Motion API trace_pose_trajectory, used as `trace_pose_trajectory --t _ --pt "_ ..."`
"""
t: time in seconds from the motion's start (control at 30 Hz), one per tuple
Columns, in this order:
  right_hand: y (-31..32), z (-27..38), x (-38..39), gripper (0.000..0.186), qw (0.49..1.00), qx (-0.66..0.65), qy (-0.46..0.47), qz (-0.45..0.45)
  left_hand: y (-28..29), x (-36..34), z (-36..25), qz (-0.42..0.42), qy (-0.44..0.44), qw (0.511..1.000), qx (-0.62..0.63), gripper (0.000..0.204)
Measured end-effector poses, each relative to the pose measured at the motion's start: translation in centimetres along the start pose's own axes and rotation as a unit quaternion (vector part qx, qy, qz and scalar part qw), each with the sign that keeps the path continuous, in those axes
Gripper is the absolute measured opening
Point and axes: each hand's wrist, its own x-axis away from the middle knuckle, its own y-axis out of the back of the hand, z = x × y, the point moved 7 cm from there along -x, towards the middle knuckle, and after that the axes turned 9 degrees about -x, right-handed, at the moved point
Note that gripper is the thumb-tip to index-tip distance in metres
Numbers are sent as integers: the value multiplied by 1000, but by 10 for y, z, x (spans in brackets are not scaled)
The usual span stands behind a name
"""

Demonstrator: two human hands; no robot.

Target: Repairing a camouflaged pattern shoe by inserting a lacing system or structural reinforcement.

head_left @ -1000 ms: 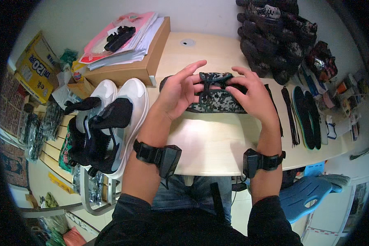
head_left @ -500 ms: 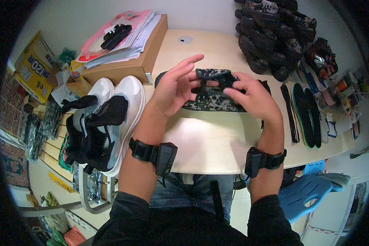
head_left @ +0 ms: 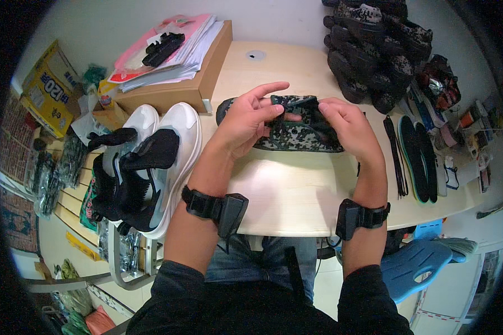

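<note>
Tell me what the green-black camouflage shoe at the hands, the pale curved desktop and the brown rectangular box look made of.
Green-black camouflage shoe: probably woven fabric, matte; the patterned upper shows no gloss.
Pale curved desktop: perhaps wood-look laminate, satin, with a soft glare.
Brown rectangular box: likely cardboard, matte, judging by its plain brown sides.

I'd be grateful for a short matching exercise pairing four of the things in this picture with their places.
Things
1. camouflage shoe
2. white-and-black sneakers
3. pair of insoles
4. heap of dark shoes

Places
A. beside the black laces, on their right
B. at the back right of the table
C. between the left hand and the right hand
D. left of the person's left forearm

Pairs: 1-C, 2-D, 3-A, 4-B
</note>
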Motion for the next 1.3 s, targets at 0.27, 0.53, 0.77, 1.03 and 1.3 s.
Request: trace_pose_trajectory --t 0.27,0.53,0.77,1.03,1.3 --pt "2 -2 -1 35 1000 3 3 -21 1 2 -4 -30 6 999 -14 48" --pt "7 2 -1 30 998 -21 -29 -50 -1 0 1 -13 -14 1000 -4 48" --pt "11 58 10 21 968 95 138 -186 3 -1 3 -50 3 999 -22 41" --pt "-42 44 20 28 987 -42 -105 117 17 -3 5 -87 -14 995 -44 43" --pt "-66 5 11 36 930 -270 -248 37 22 -2 5 -132 -36 988 -70 37"
